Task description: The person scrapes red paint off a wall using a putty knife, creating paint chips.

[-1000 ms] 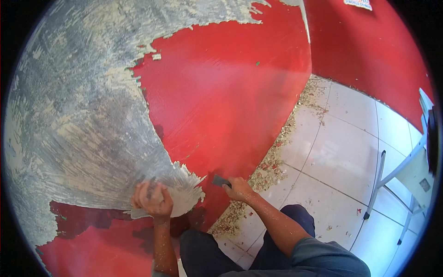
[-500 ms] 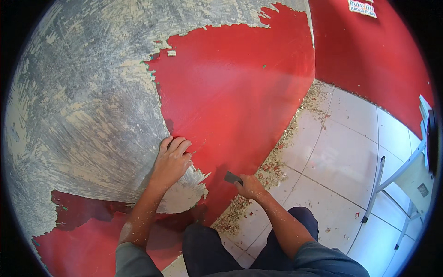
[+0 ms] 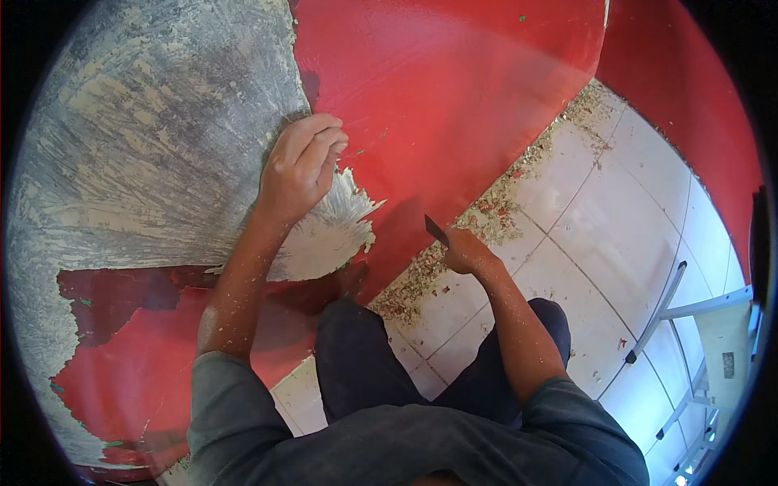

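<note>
My left hand (image 3: 304, 166) is at the wall, its fingers curled together by the torn edge of the red paint layer (image 3: 454, 89). Whether anything lies between those fingertips is hidden. Left of that edge shows the bare, scratched grey and cream wall (image 3: 178, 154). In my right hand (image 3: 468, 249) is a scraper with a flat dark blade (image 3: 436, 230), held low near the foot of the wall. The blade points up and to the left and appears apart from the red surface.
Paint flakes and crumbs (image 3: 502, 212) lie along the foot of the wall on white floor tiles (image 3: 604, 235). A metal-legged folding stand (image 3: 689, 308) is at the right. Another red wall (image 3: 689, 89) meets the first at the upper right. My knees (image 3: 352, 340) are bent below.
The view has shifted, so the wall sits higher and the stand lower. My left fingers have curled in from a more spread pose. The scraper blade has turned more edge-on.
</note>
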Available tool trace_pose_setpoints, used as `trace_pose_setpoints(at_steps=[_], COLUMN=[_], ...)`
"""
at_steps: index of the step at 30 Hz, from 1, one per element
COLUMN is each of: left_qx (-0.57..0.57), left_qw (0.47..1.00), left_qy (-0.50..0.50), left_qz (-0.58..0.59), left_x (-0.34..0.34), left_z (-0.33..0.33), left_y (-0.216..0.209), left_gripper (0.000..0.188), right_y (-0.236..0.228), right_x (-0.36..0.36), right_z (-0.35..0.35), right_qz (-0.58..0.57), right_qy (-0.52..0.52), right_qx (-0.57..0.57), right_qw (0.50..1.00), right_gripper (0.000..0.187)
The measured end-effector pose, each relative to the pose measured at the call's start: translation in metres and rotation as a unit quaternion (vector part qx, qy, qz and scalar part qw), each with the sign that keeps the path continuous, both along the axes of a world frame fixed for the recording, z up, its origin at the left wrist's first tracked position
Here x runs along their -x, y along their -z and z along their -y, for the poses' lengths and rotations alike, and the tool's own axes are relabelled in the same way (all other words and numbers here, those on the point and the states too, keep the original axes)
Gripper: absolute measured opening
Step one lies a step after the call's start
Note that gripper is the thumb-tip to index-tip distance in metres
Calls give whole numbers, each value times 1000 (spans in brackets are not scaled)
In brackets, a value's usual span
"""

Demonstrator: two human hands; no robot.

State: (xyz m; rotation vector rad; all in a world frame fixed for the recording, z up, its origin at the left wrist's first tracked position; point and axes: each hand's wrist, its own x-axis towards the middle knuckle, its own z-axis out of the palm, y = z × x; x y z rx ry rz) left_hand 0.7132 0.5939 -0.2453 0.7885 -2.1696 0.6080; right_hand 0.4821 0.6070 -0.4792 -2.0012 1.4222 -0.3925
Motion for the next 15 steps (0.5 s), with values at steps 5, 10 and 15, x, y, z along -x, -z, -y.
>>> trace_pose_setpoints(at_steps=[5,10,15], left_qx=[27,-29,3], left_qw=[998,991,987], left_qy=[60,128,160], left_qz=[24,-5,-1], left_x=[-9,-1,-4], left_z=[2,-6,-1], left_y=[-6,-15,-5], left_gripper=[12,12,27], right_y=[-58,-43,-6], right_x=[-10,9,22], right_z=[-17,-21,-24], right_qz=[17,-4,-70], right_qy=[-2,2,4], right_qx=[-241,-42,-31], right_qw=[970,999,997], right_gripper=[35,38,41])
